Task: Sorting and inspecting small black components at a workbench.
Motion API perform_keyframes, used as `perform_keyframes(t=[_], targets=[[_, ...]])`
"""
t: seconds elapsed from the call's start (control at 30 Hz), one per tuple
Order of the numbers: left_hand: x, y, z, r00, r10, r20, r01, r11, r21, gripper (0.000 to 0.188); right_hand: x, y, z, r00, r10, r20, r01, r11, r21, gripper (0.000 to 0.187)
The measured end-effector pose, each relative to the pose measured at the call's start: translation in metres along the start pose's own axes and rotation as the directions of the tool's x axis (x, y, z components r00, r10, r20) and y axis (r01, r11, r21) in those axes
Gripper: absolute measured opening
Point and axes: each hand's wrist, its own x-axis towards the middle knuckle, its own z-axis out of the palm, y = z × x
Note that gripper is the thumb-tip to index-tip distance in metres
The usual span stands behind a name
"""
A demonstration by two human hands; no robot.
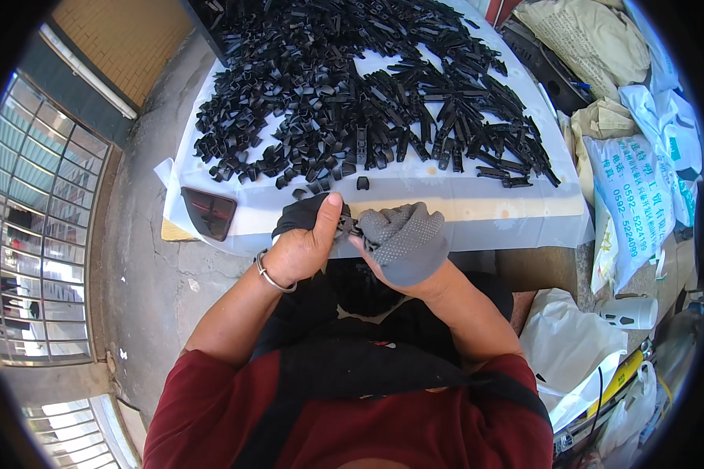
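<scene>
holding a small dark part (pixel 347 226) between our two hands, we work just off the near edge of a table (pixel 524 209) spread with a pale cover. our left hand (pixel 303 244) is closed around the part from its side, the bare thumb (pixel 330 213) pointing up and dark cloth over the fingers; a silvery bangle (pixel 272 275) rings that wrist. our right hand (pixel 408 244), in a grey dotted glove (pixel 421 227), has its fingers curled in and pinches the same part from the other side. the part is mostly hidden by our fingers, so we cannot tell its full shape.

beyond our hands, black pieces lie heaped on the cover: short curved pieces (pixel 250 117) to the left, long slim pieces (pixel 465 117) to the right. one loose short piece (pixel 362 183) sits near the front, apart from the heap. a dark glossy slab (pixel 210 214) rests at the table's near left corner. to our right, printed sacks (pixel 630 203) are piled beside the table, with a white bag (pixel 567 336) and a white cup-like container (pixel 630 313) lower down.
</scene>
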Motion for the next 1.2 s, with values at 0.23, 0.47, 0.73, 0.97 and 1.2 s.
perform_keyframes(t=[0.23,0.47,0.73,0.97,1.2], targets=[[0.004,-0.008,-0.001,0.997,0.069,-0.030,-0.068,0.997,0.035,0.038,-0.001,0.005,0.001,0.997,-0.019,-0.075,0.019,1.000,0.001,0.022],[0.002,-0.001,-0.001,0.998,0.068,-0.002,-0.068,0.992,0.107,0.038,0.001,-0.001,0.004,0.997,-0.048,-0.060,0.037,0.985,-0.166,0.018],[-0.011,-0.002,0.002,0.993,0.014,0.120,-0.051,0.951,0.306,0.038,-0.002,-0.003,0.024,0.995,-0.087,-0.055,0.095,0.984,0.150,0.023],[-0.005,-0.016,-0.009,0.969,0.163,0.186,-0.236,0.832,0.502,0.032,0.022,0.045,0.003,0.993,0.091,0.081,-0.092,0.996,0.009,0.025],[0.044,-0.027,0.039,0.953,0.271,0.133,-0.289,0.690,0.663,0.021,0.078,0.079,0.048,0.976,-0.094,-0.198,0.040,0.965,-0.259,0.027]])
